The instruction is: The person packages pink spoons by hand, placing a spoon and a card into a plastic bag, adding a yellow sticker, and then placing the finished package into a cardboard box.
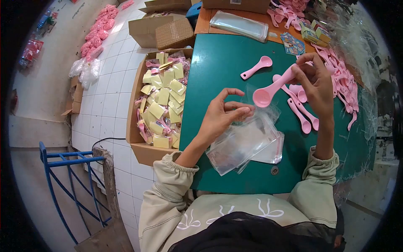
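The right hand (315,82) had its grip closed on the handle end of a pink spoon (273,89), fingers held high so the bowl hung down and leftward, just at the mouth of a clear bag (261,112). The left hand (220,115) pinched that bag's top edge between thumb and fingers, raising it off the stack of bags (241,147) on the green worktop (218,67). Loose spoons (344,80) lay near the right hand. A cardboard box (135,105) of filled packets stood beside the worktop's left edge.
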Demonstrator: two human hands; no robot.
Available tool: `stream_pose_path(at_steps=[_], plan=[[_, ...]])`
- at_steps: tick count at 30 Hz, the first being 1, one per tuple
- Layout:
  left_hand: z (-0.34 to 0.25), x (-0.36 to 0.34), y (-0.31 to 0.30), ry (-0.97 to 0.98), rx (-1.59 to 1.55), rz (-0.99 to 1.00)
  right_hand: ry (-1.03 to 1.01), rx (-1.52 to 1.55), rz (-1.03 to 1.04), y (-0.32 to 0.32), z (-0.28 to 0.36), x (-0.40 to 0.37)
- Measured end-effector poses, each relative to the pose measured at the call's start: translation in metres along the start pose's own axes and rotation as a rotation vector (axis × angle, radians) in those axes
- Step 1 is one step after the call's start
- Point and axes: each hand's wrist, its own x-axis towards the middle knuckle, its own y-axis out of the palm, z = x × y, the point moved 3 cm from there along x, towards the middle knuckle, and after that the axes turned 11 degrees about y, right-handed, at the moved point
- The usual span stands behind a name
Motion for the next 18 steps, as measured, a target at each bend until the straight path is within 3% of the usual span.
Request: stream_pose_path(at_steps=[7, 13, 16, 18], plan=[[0.001, 0.000, 0.002, 0.014, -0.048, -0.014, -0.035, -0.060, 0.107, 0.020, -0.004, -0.006], [-0.004, 0.000, 0.004, 0.231, 0.095, 0.035, -0.032, -0.010, 0.178, 0.038, -0.008, -0.011], [0.004, 0.002, -0.007, 0.119, 0.255, 0.101, -0.056, 0.005, 0.096, 0.038, -0.007, -0.011], [-0.002, -0.002, -0.003, 0.028, 0.074, 0.134, -0.061, 0.006, 0.091, 0.038, -0.007, -0.010]])
